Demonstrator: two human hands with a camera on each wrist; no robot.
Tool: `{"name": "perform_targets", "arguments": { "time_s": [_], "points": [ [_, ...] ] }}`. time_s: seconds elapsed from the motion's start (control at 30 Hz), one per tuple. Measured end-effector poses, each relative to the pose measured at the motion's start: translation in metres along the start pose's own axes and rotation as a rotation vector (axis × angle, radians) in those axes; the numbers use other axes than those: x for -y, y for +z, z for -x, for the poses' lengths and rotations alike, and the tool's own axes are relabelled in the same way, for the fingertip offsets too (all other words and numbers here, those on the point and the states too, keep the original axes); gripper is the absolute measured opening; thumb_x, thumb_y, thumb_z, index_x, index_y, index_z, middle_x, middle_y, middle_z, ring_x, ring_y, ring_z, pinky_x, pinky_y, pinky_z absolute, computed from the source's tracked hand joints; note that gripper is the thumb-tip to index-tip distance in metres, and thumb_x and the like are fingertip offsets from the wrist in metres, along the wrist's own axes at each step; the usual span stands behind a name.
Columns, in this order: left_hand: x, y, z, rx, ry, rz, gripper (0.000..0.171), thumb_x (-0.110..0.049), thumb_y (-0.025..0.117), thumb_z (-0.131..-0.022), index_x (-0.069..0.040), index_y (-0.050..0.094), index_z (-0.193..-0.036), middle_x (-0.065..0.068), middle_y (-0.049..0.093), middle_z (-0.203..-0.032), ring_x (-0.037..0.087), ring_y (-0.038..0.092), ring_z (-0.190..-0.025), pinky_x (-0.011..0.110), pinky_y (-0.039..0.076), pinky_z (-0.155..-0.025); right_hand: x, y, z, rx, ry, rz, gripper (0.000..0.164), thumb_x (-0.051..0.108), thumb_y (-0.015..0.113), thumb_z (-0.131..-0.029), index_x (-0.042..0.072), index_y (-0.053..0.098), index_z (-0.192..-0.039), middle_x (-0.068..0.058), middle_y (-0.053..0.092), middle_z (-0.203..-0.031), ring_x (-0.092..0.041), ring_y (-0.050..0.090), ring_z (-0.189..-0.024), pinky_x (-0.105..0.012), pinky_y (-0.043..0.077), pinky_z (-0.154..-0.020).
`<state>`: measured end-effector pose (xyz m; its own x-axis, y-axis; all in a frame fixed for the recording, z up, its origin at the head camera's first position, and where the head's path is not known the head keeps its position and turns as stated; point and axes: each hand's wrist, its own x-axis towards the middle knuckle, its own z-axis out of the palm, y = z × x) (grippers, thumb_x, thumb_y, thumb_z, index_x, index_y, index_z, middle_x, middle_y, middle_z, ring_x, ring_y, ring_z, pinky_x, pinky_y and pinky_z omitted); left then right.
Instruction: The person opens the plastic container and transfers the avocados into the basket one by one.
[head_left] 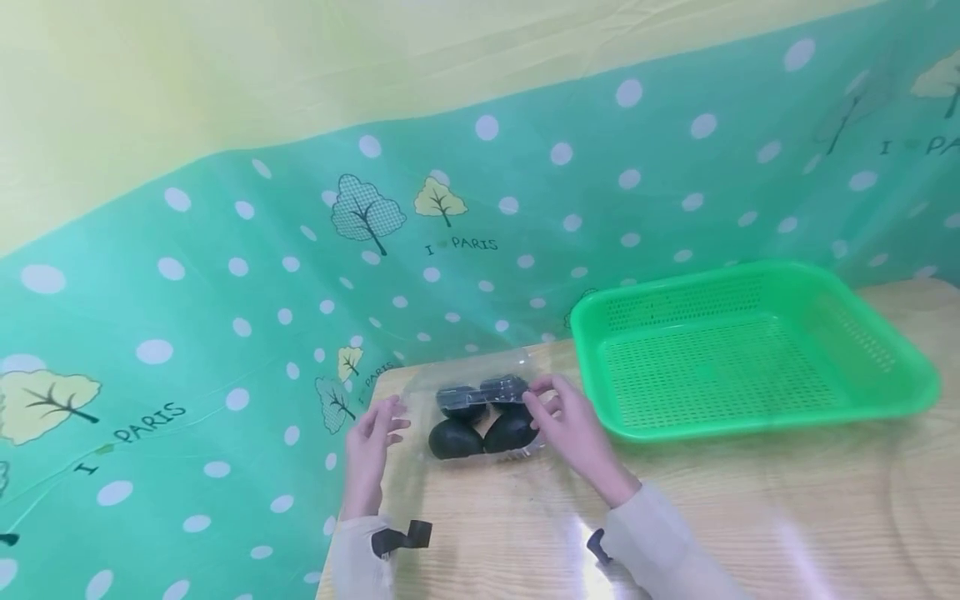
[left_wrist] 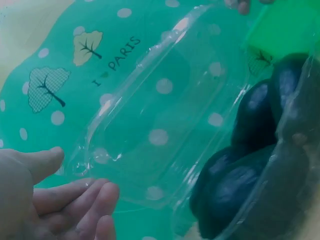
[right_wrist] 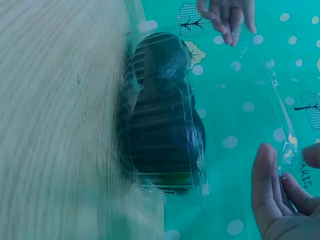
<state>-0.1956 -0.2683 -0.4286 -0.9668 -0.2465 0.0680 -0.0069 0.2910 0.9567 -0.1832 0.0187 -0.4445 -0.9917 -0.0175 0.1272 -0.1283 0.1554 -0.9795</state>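
Clamshell box: a clear plastic box standing at the far left corner of the wooden table, just left of the green basket. Its see-through lid is swung open and stands up behind the tray part.
Avocados: dark, rounded fruits packed close together in the tray of the box; four show in the head view, two in front and two behind under ribbed plastic.
Left hand: at the left edge of the box, fingers loosely stretched toward the lid. In the left wrist view the fingers and thumb lie just beside the lid's corner; whether they touch it cannot be told. It grips nothing.
Right hand: at the right edge of the box, between the box and the basket. In the right wrist view thumb and fingertips pinch the rim of the clear lid.
Green basket: a shallow perforated plastic tray on the table, its near-left corner close to the right hand.
Backdrop: a teal sheet with white dots, trees and the words "I PARIS", hanging behind and left of the table.
Sleeves: pale, with a dark strap at each wrist.
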Motion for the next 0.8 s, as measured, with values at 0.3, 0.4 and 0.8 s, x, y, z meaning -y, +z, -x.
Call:
{"name": "perform_targets", "arguments": {
  "time_s": [0.3, 0.4, 0.8],
  "points": [
    [-0.011, -0.003, -0.012, 0.035, 0.032, 0.008, 0.046, -0.043, 0.055, -0.100, -0.006, 0.064, -0.126, 0.012, 0.064, -0.122, 0.012, 0.067, -0.091, 0.027, 0.056, -0.082, 0.011, -0.003, -0.012, -0.016, -0.049, 0.003, 0.030, 0.024, 0.060, -0.100, 0.003, 0.056, -0.121, -0.018, 0.063, -0.102, -0.033, 0.068, -0.073, -0.037, 0.059, -0.056],
    [-0.012, -0.003, -0.016, 0.041, 0.039, 0.033, 0.048, -0.043, 0.055, -0.100, -0.005, 0.064, -0.127, 0.012, 0.064, -0.122, 0.013, 0.067, -0.092, 0.026, 0.057, -0.081, 0.014, -0.004, -0.017, -0.023, -0.077, 0.008, 0.030, 0.025, 0.060, -0.100, 0.004, 0.056, -0.122, -0.018, 0.063, -0.106, -0.034, 0.068, -0.075, -0.033, 0.058, -0.055],
    [-0.011, 0.001, -0.025, 0.017, 0.096, 0.059, 0.045, -0.041, 0.057, -0.100, -0.009, 0.063, -0.130, 0.016, 0.064, -0.125, 0.014, 0.065, -0.104, 0.029, 0.051, -0.097, 0.027, -0.009, -0.029, -0.010, -0.127, 0.059, 0.033, 0.017, 0.056, -0.101, 0.004, 0.053, -0.132, -0.016, 0.050, -0.135, -0.033, 0.068, -0.076, -0.040, 0.061, -0.062]
  ]
}}
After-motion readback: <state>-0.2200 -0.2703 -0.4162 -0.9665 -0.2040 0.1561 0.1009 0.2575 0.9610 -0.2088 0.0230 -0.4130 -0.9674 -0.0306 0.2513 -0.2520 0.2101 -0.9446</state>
